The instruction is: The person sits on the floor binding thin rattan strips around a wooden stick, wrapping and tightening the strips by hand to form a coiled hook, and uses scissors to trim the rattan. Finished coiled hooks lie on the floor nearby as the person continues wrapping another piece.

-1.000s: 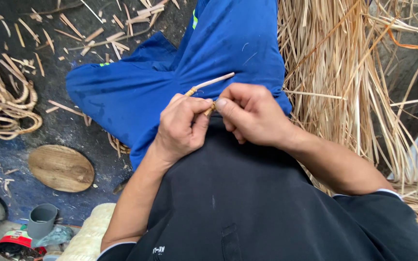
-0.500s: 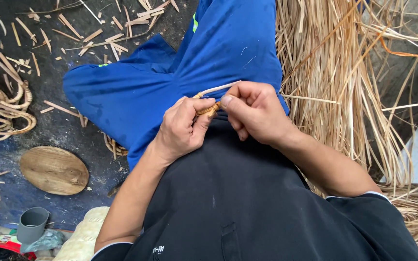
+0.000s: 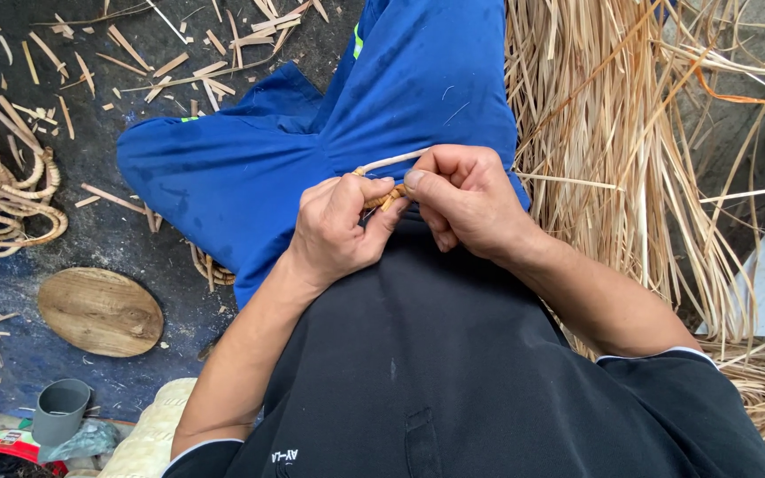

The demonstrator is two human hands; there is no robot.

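My left hand (image 3: pixel 340 228) and my right hand (image 3: pixel 464 200) meet over my lap, above blue trousers (image 3: pixel 329 142) and a black shirt. Both pinch a small tan woven rattan piece (image 3: pixel 384 196). A pale thin strip (image 3: pixel 391 161) runs out of it toward the upper right, over my right fingers. My fingers hide most of the woven piece.
A large heap of pale straw strips (image 3: pixel 613 150) lies to the right. Coiled rattan rings (image 3: pixel 2 195) sit at the left edge, an oval wooden board (image 3: pixel 99 312) below them. A grey cup (image 3: pixel 59 409) and a woven mat (image 3: pixel 148 438) are at bottom left. Cut scraps litter the dark floor.
Both hands stayed together on the woven piece, with the fingers shifting slightly along the strip. The view has drifted a little.
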